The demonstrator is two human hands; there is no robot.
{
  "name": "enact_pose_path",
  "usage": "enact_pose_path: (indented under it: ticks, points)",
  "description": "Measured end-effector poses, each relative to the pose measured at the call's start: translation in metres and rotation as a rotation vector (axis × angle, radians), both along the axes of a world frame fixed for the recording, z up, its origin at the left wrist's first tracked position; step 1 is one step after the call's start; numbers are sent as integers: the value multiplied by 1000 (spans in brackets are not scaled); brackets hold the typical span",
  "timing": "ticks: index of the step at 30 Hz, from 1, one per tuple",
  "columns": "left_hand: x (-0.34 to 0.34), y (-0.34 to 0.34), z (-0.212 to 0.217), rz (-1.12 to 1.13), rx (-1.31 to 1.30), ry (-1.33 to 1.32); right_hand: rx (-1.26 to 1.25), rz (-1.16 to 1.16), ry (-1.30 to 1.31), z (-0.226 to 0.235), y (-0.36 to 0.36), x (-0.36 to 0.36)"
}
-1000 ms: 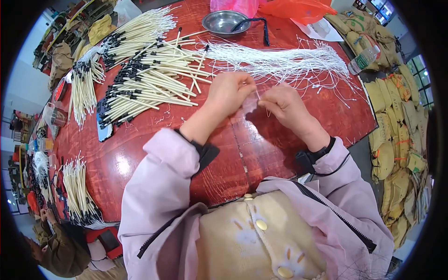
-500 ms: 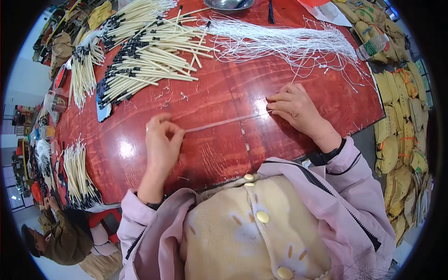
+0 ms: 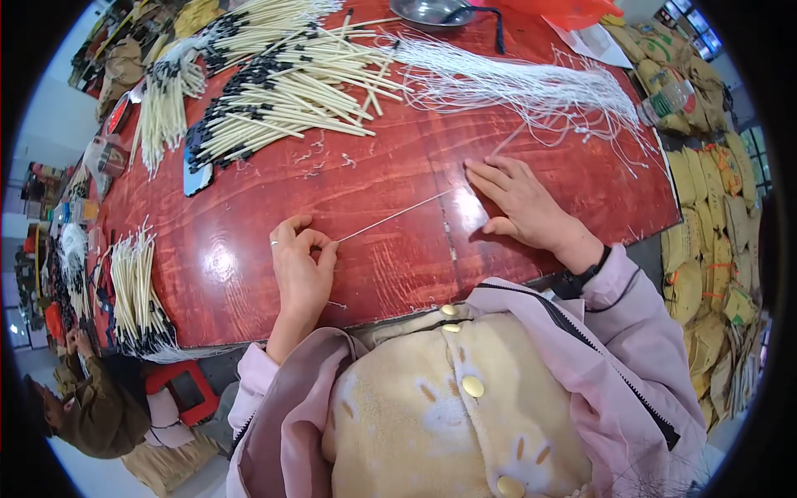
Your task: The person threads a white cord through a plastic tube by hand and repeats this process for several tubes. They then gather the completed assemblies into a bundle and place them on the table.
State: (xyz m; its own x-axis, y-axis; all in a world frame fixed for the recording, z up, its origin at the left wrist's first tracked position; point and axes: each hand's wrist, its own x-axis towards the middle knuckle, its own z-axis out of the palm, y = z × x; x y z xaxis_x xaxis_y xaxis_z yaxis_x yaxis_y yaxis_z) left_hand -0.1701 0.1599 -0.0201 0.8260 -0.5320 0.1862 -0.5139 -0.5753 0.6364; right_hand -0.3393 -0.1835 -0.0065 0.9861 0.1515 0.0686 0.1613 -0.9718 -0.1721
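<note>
A thin white string (image 3: pixel 398 215) runs slantwise over the red table, from my left hand (image 3: pixel 300 264) toward my right. Thumb and forefinger of the left hand pinch its near end. My right hand (image 3: pixel 527 209) lies low over the tabletop, its fingers stretched out together and the thumb apart. The string reaches close to those fingertips; whether it passes beneath them I cannot tell. Beyond the right fingers, a blurred strand (image 3: pixel 506 141) leads up to a loose heap of white strings (image 3: pixel 531 83) at the far side.
Cream sticks with black ends (image 3: pixel 290 104) are piled at the far left, beside a phone (image 3: pixel 198 178). More sticks (image 3: pixel 133 286) stand out at the near left. A metal bowl (image 3: pixel 432 12) and a plastic bottle (image 3: pixel 671 100) are farther back. Stacked sacks (image 3: pixel 706 241) line the right; a person (image 3: pixel 100 407) sits lower left.
My right hand's fingers have straightened from a pinch, with the thumb now apart. The left hand keeps its pinch, slightly farther right, and the string now slants more steeply.
</note>
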Motion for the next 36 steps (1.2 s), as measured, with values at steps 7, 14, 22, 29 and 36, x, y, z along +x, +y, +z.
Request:
enact_pose_path:
  ticks: [7, 14, 22, 29, 36]
  points:
    - [13, 12, 2, 117, -205, 279, 34, 28, 62, 5, 18, -23]
    - [11, 10, 0, 113, 71, -61, 88, 5, 70, 6, 25, -25]
    - [91, -21, 43, -122, 324, -391, 163, 7, 49, 0, 18, -26]
    - [188, -54, 15, -339, 379, -827, 200, -33, 4, -5, 22, -27]
    - [186, -59, 37, -486, 299, -936, 232, -46, -19, -9, 22, -27]
